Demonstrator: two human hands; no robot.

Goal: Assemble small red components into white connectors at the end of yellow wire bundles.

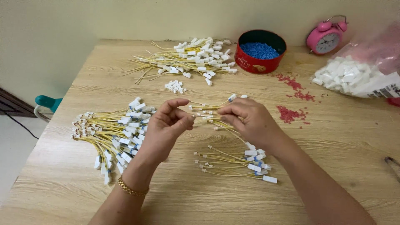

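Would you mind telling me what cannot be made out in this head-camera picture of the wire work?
- What the left hand pinches: hidden by its curled fingers.
- How the right hand grips the yellow wires: covered by its fingers.
- Metal tool: cut off by the right edge.
- Plastic bag of white connectors: cut off at the right edge.

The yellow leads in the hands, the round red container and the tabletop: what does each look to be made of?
Yellow leads, pinched between left hand and right hand: thin, flexible wire in glossy plastic-looking insulation, ending in white, probably moulded plastic connectors. Round red container: likely painted metal, judging by its thin rim and smooth sheen. Tabletop: pale wood or wood-look laminate; grain lines show, the core does not.
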